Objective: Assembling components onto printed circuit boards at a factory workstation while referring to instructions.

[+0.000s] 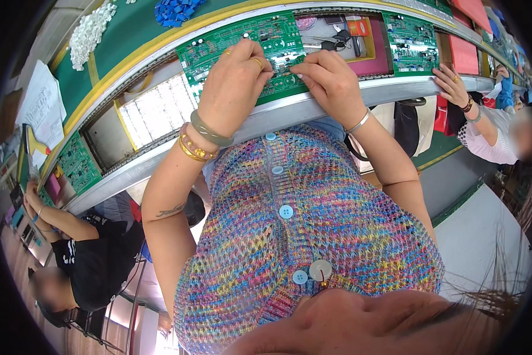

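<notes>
A green circuit board [236, 36] with many small components lies across the rails of the line in front of me. My left hand [233, 86] is over its middle, fingers curled and drawn together; their tips are partly hidden, and I cannot make out what they hold. At the board's right part, my right hand [332, 81] pinches with thumb and forefinger close to the surface. Whatever sits in that pinch is too small to name.
Blue components [176, 12] and white components [92, 34] lie in piles on the green bench beyond the rail [390, 89]. Another circuit board [411, 44] is to the right, near a co-worker's hand [451, 86]. At left, another person works by a further circuit board [79, 164].
</notes>
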`<state>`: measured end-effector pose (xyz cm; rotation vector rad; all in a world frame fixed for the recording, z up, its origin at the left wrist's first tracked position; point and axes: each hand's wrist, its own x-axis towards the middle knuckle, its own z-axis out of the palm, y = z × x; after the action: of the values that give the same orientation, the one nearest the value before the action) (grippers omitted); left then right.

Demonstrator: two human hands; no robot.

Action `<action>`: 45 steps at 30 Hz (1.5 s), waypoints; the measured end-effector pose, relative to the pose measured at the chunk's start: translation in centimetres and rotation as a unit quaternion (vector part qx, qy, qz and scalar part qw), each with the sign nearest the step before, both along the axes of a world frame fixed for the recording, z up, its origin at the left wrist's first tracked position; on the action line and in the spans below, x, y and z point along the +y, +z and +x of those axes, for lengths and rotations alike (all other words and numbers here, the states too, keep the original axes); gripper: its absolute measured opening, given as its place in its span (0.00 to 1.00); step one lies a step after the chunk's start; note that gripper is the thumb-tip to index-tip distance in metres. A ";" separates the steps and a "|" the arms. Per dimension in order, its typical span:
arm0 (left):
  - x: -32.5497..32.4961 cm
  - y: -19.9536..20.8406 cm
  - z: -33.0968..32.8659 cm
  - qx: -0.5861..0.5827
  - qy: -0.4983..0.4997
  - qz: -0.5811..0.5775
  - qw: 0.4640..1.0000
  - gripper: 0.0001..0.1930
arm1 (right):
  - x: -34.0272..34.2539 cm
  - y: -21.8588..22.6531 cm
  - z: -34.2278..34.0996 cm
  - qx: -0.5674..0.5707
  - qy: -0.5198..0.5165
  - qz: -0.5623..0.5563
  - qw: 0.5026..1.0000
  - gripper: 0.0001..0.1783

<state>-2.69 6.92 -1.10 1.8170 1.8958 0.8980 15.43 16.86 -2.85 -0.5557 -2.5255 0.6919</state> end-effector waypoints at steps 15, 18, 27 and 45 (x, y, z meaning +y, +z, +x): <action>-0.2 -0.4 -0.5 -0.049 0.021 -0.036 0.998 0.03 | -2.3 -0.5 -2.2 -0.080 -0.155 -0.069 0.982 0.15; -0.2 -0.4 -0.5 -0.049 0.020 -0.038 0.998 0.03 | -2.4 -0.7 -2.3 -0.090 -0.160 -0.045 0.982 0.16; 0.2 -0.1 -0.3 -0.006 0.008 -0.027 1.000 0.05 | -1.2 0.0 -0.5 -0.015 -0.151 -0.096 0.984 0.11; 0.4 0.4 0.4 0.038 0.002 -0.021 0.999 0.05 | -1.3 -0.3 -0.3 0.028 -0.136 -0.106 0.985 0.08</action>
<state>-2.25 7.37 -0.68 1.8468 1.9499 0.7962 15.15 15.53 -3.18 -0.9207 -2.2780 0.8640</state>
